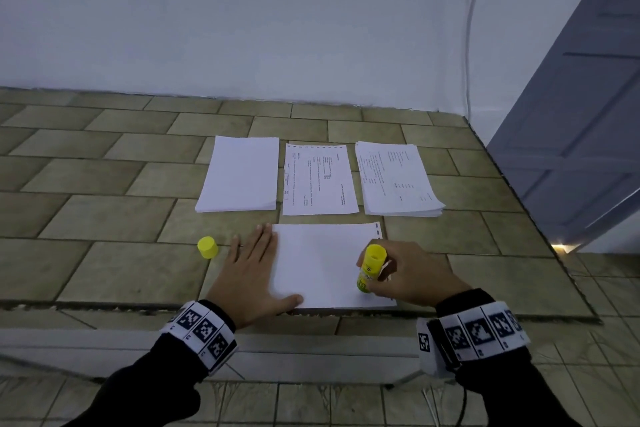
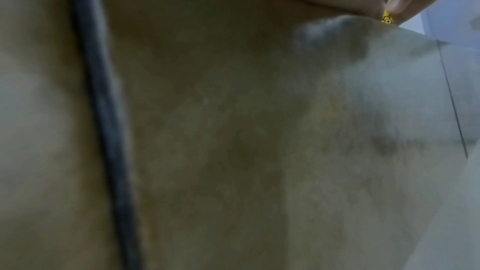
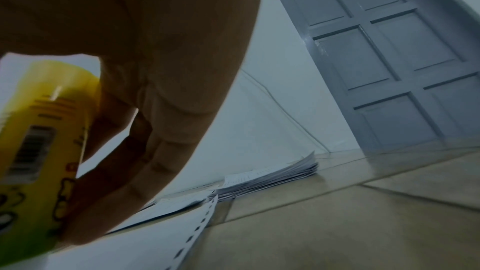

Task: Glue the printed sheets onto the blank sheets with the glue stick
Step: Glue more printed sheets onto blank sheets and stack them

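while the left hand (image 1: 250, 276) lies flat on the sheet (image 1: 322, 263) and the right hand (image 1: 410, 274) grips the glue stick (image 1: 370, 269) — gluing looks barely begun, stacks (image 1: 398, 178) remain.

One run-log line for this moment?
left hand: flat on sheet | right hand: glue stick upright on sheet | cap: off, on table

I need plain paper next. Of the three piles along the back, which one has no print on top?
The left pile, beyond the left hand: its top sheet is plain white, while the middle pile and right pile show printed text.
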Tool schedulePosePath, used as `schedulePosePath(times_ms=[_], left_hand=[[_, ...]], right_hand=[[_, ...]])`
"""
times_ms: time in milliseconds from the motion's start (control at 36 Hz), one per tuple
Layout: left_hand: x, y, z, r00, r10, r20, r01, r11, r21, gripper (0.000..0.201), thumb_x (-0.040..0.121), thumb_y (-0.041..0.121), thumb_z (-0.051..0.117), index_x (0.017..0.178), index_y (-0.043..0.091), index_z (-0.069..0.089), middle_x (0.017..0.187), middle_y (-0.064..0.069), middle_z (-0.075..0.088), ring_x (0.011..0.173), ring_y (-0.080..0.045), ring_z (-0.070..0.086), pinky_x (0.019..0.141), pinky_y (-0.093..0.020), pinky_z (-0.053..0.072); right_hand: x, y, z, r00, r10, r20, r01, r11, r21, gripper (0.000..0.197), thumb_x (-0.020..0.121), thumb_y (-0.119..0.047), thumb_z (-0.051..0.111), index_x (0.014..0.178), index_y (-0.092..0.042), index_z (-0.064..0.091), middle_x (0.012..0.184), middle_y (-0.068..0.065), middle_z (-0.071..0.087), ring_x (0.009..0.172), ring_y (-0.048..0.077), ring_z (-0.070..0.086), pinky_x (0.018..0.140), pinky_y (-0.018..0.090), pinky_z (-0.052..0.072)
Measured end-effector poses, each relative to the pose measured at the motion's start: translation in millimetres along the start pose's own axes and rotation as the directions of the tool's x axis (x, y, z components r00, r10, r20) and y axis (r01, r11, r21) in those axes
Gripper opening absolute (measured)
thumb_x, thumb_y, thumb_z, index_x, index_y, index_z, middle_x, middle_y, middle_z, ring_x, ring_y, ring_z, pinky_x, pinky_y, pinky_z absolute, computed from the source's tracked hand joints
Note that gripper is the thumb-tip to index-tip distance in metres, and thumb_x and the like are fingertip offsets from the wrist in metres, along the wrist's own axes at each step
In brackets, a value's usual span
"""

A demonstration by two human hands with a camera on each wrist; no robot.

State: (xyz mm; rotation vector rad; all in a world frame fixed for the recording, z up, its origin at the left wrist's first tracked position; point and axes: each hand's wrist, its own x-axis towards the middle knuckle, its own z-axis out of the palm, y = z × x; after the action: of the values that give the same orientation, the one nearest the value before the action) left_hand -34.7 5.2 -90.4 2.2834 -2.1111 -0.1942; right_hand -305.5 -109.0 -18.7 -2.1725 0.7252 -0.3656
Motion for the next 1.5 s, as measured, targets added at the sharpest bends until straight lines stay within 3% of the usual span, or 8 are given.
schedulePosePath(times_ms=[222,306,667,889,1000,1167,1333,1500], left_hand=[[0,-1,3,0.999,0.027,-0.02,-0.027,1.0,-0.008,0.128,0.064,0.096,0.017,0.155,0.007,0.003,0.163,-0.01,-0.008,0.148,-0.021,-0.015,0.117,-0.047,-0.013],[-2,1,-1,1.0,0.009,0.01,-0.009,1.0,-0.013,0.127,0.062,0.094,0.018,0.155,0.01,-0.004,0.162,-0.007,-0.016,0.146,-0.017,-0.022,0.117,-0.045,-0.017],[-4,-1,-1,0.994,0.044,-0.097,-0.054,0.993,-0.102,0.115,0.066,0.089,0.031,0.154,0.015,0.023,0.162,-0.008,-0.008,0.148,-0.017,-0.014,0.12,-0.048,-0.009],[-5,-4,3,0.983,0.068,-0.171,-0.09,0.989,-0.121,0.11,0.067,0.087,0.039,0.149,0.014,0.036,0.161,-0.008,0.017,0.151,-0.023,0.0,0.121,-0.052,0.001],[-4,-4,4,0.98,0.078,-0.181,-0.097,0.99,-0.102,0.109,0.068,0.087,0.039,0.149,0.015,0.036,0.155,-0.006,0.03,0.15,-0.024,0.007,0.121,-0.052,0.003],[-3,-6,9,0.968,0.099,-0.232,-0.121,0.989,-0.082,0.104,0.072,0.086,0.039,0.146,0.013,0.041,0.149,-0.009,0.039,0.146,-0.028,0.021,0.118,-0.057,0.016],[-4,-6,12,0.965,0.099,-0.243,-0.122,0.989,-0.081,0.103,0.073,0.085,0.039,0.146,0.012,0.041,0.147,-0.01,0.042,0.144,-0.029,0.02,0.115,-0.06,0.023],[-3,-5,11,0.962,0.094,-0.257,-0.122,0.988,-0.095,0.104,0.074,0.084,0.04,0.147,0.012,0.038,0.149,-0.01,0.041,0.145,-0.027,0.016,0.116,-0.059,0.021]], right_hand=[[22,7,-15,0.995,0.008,-0.095,-0.012,0.999,-0.035,0.01,0.076,-0.002,0.075,0.081,0.001,0.067,0.083,-0.006,0.068,0.073,0.003,0.063,0.064,0.012,0.049],[36,13,-24,0.992,0.007,-0.128,-0.014,0.999,-0.051,0.014,0.076,-0.002,0.075,0.074,-0.003,0.062,0.083,0.007,0.07,0.074,0.015,0.065,0.067,0.02,0.052],[55,16,-37,0.954,0.169,-0.247,-0.216,0.959,-0.181,0.041,0.075,-0.014,0.078,0.105,-0.023,0.051,0.087,0.0,0.063,0.077,0.017,0.062,0.064,0.023,0.05],[31,19,-48,0.949,0.241,-0.203,-0.308,0.572,-0.76,0.021,0.083,-0.039,0.063,0.101,-0.03,0.067,0.098,-0.007,0.067,0.093,0.015,0.058,0.085,0.031,0.04],[19,26,-47,0.917,0.336,-0.216,-0.396,0.697,-0.598,0.022,0.086,-0.037,0.065,0.102,-0.021,0.067,0.097,-0.001,0.068,0.086,0.015,0.061,0.076,0.028,0.049],[11,35,-60,0.806,0.379,-0.456,-0.527,0.809,-0.26,0.025,0.086,-0.022,0.069,0.099,-0.013,0.05,0.093,0.005,0.06,0.082,0.021,0.057,0.07,0.03,0.043],[13,45,-72,0.651,0.525,-0.549,-0.649,0.759,-0.043,0.037,0.086,-0.015,0.07,0.11,0.0,0.048,0.094,0.011,0.05,0.083,0.024,0.049,0.068,0.032,0.036],[17,59,-74,0.599,0.589,-0.542,-0.684,0.728,0.035,0.039,0.085,-0.017,0.071,0.11,-0.002,0.046,0.095,0.011,0.051,0.085,0.026,0.049,0.07,0.033,0.037]])
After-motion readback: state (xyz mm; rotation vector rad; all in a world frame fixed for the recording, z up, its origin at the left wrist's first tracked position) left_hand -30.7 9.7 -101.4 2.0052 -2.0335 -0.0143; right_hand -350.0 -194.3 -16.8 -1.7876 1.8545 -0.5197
